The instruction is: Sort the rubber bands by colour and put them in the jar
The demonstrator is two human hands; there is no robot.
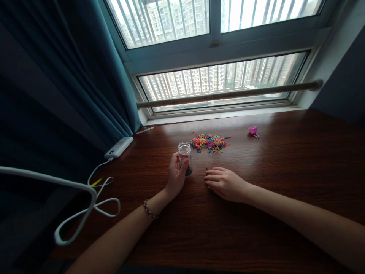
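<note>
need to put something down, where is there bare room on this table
Bare tabletop lies right of the pink object, beyond the right forearm, and between the white device and left hand. Crowded: the middle, where the colourful pile, held jar and right hand sit close together.

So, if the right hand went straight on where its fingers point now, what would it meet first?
Past the small dark item at its fingers, the right hand would probably meet the clear jar first, held by the left hand; depth is uncertain.
</note>
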